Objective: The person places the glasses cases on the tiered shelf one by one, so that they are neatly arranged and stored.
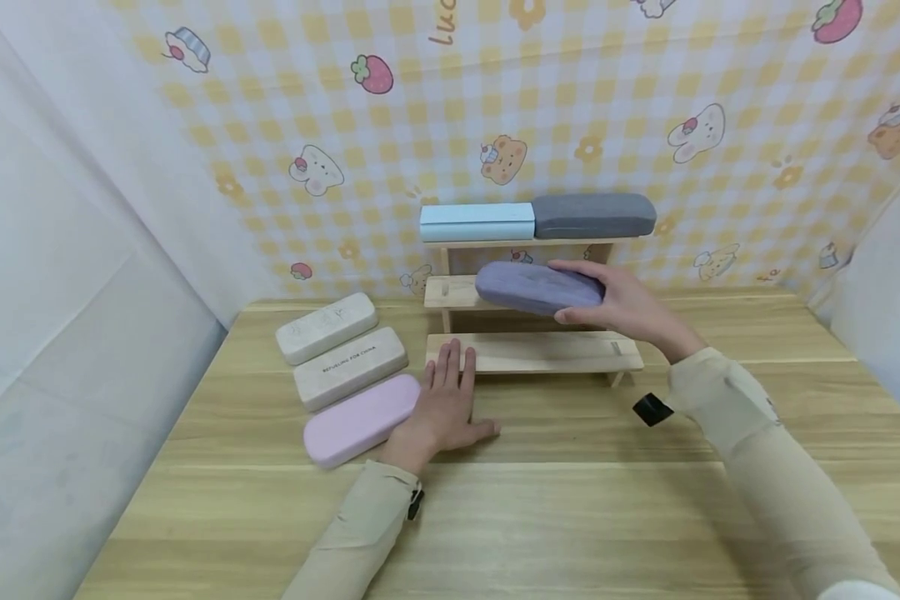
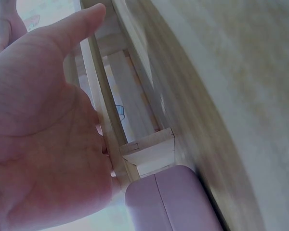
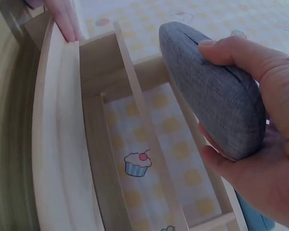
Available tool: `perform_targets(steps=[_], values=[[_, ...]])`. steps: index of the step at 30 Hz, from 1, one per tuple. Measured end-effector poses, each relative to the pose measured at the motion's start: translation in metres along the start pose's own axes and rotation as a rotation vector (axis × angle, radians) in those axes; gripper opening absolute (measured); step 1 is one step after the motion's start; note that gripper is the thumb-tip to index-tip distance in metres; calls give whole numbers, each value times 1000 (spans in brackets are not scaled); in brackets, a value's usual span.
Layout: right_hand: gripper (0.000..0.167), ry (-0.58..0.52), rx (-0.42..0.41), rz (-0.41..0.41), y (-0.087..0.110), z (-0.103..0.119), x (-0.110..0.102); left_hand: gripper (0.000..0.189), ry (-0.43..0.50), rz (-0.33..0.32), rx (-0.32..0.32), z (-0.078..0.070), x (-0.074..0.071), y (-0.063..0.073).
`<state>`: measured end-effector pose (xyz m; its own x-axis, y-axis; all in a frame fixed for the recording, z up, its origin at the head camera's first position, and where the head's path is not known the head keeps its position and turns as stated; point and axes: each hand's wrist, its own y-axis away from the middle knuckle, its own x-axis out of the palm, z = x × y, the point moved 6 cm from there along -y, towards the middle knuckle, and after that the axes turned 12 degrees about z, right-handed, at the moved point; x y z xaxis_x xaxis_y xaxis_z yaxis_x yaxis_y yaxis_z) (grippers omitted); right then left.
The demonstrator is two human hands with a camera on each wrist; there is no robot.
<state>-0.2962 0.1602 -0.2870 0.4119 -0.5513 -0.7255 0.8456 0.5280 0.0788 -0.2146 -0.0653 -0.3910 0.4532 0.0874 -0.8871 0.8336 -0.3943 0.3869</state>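
- The right hand [image 1: 618, 304] grips a purple-grey case [image 1: 540, 287] by its right end, thumb on top and fingers underneath, holding it level over the middle step of the wooden rack [image 1: 540, 352] near the desk's far edge.
- The left hand [image 1: 442, 404] lies flat and open on the desk [image 1: 570, 517], fingertips touching the left end of the rack's lowest step; a pink case [image 1: 360, 419] lies just beside it on the left.
- The top step carries a light blue case [image 1: 477, 222] and a dark grey case [image 1: 594, 216] end to end – the two lower steps are bare wood.
- Two beige cases [image 1: 337, 346] lie side by side beyond the pink one, towards the desk's left edge; the near half of the desk is open surface.
- The right wrist view shows the held case's woven fabric and seam, and the backdrop's cupcake print through the rack's slats – the head view does not.
- The left wrist view shows the rack's corner joint beside the pink case's end.
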Motion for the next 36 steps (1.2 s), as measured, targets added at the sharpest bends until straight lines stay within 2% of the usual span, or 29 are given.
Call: perform_targets(steps=[4,10,12,18,36], values=[[73,36,-47,9,-13,5,3,110,1,3,-2,-1,0,0],[70,109,-214,36,-31,18,11,109,0,6,-3,-1,-2,1],[70,129,-246,40,-36,22,15,109,1,6,-1,-2,-2,2],[71,144,-237,54,-47,27,25,109,-15,-9,9,-2,-1,1],[71,44,-181,96,-71,26,33,110,-20,-20,7,-2,-1,0]])
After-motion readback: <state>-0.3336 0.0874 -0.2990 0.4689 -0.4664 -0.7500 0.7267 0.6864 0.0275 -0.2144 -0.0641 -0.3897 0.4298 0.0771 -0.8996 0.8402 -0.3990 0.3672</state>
